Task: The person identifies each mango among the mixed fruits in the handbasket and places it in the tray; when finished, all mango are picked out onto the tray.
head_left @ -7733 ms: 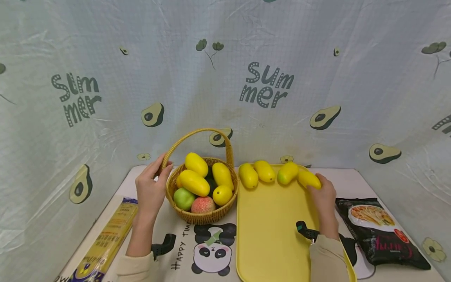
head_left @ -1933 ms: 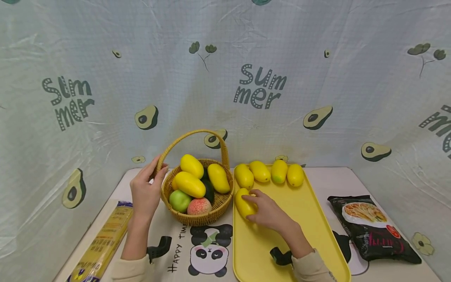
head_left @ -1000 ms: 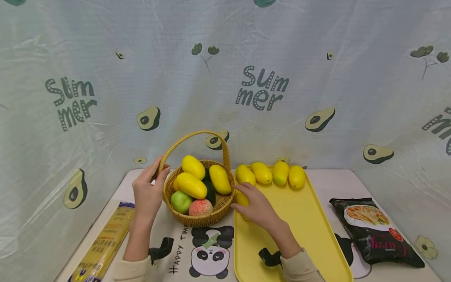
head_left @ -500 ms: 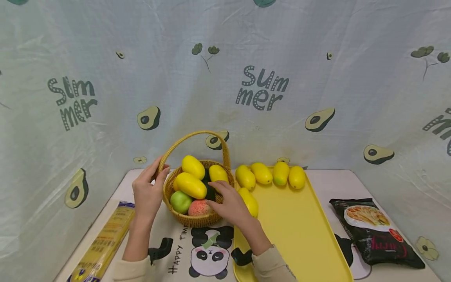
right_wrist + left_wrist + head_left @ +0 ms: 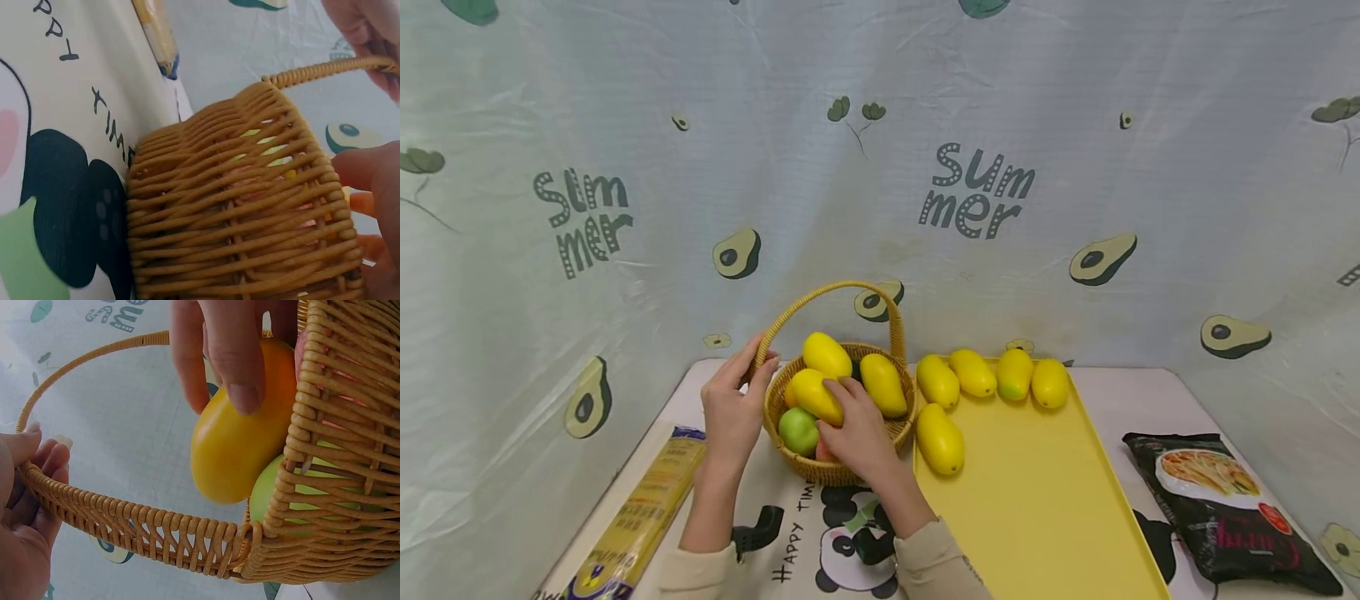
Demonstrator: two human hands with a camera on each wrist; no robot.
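In the head view my left hand (image 5: 730, 408) holds the handle (image 5: 831, 287) of a wicker basket (image 5: 831, 475). My right hand (image 5: 865, 429) reaches into the basket and grips a yellow mango (image 5: 814, 394); the left wrist view shows its fingers over that mango (image 5: 234, 450). Around it lie a green apple (image 5: 798, 430), a peach (image 5: 823, 452) mostly covered by my right hand, and two more mangoes, one behind (image 5: 826, 356) and one at the right (image 5: 883, 385). A dark fruit and an orange one are largely hidden.
A yellow tray (image 5: 1030, 508) right of the basket bears a back row of several mangoes (image 5: 974, 372) and a single mango (image 5: 940, 439) at its left edge. A black food packet (image 5: 1232, 517) lies far right, a long yellow packet (image 5: 640, 512) at left.
My right hand stood the rightmost mango upright in the row, set a basket mango on the tray's left edge, let go, and moved left onto another mango. My left hand stayed on the handle.
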